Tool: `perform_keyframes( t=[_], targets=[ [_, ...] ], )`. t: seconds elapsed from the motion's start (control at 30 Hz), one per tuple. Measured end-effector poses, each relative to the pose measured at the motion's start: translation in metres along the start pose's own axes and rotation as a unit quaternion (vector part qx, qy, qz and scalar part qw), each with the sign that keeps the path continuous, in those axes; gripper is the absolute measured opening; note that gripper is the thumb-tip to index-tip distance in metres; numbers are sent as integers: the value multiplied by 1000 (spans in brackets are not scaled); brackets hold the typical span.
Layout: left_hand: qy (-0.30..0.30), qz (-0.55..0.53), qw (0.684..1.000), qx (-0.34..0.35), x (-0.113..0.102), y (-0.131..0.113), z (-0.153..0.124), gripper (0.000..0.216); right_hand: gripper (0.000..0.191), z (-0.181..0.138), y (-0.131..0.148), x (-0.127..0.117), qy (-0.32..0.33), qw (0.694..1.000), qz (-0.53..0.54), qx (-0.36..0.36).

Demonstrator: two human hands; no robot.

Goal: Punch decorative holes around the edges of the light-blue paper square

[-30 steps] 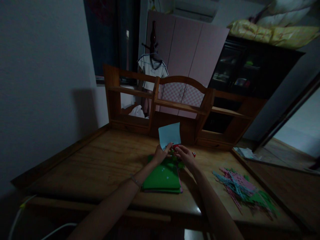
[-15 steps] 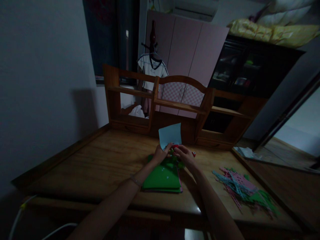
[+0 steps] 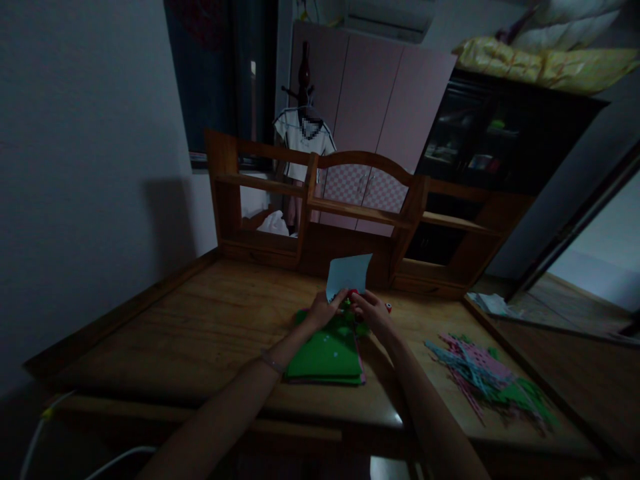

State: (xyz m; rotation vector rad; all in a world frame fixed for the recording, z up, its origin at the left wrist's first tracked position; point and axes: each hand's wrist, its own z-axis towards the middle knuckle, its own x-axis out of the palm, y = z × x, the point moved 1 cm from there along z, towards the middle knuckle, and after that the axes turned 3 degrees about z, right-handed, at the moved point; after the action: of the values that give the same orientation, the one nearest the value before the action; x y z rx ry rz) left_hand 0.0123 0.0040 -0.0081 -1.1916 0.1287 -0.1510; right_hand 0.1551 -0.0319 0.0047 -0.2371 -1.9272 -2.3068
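A light blue sheet stands tilted up above the stack, its lower left edge pinched by my left hand. My right hand closes around a small red tool at the sheet's lower edge; it looks like a craft punch, mostly covered by fingers. Both hands nearly meet there. Under them lies a stack of green sheets with a pink edge below and a few pale bits on top. Small green pieces lie between the hands. Another small red item sits just beyond my right hand.
A heap of pink, blue and green cut strips lies on the right of the wooden desk. A wooden shelf unit rises along the desk's back edge. A white cable hangs at the lower left. The room is dim.
The light blue sheet has shifted right and slightly down, and its angle has turned a little. My hands have stayed close together, with the fingers slightly readjusted around the red tool.
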Motion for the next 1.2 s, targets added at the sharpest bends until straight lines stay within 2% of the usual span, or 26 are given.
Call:
perform_keyframes(
  t=[0.17, 0.4, 0.57, 0.73, 1.07, 1.2],
  targets=[
    [22, -6, 999, -42, 1, 2, -1, 46, 34, 6, -8, -2, -27, 998, 46, 22],
    [22, 39, 999, -16, -2, 4, 1, 45, 29, 11, -13, -4, -44, 997, 60, 34],
    [31, 70, 997, 24, -1, 6, 2, 44, 31, 8, -10, -3, -6, 997, 67, 36],
    [37, 80, 996, 23, 0, 8, 2, 44, 33, 6, -8, -5, 5, 998, 46, 37],
    [51, 111, 992, 38, 0, 12, 3, 45, 37, 11, -15, -8, -36, 997, 31, 59],
    [54, 129, 989, 49, 0, 14, 3, 45, 33, 11, -14, -8, -27, 997, 41, 58]
  ],
)
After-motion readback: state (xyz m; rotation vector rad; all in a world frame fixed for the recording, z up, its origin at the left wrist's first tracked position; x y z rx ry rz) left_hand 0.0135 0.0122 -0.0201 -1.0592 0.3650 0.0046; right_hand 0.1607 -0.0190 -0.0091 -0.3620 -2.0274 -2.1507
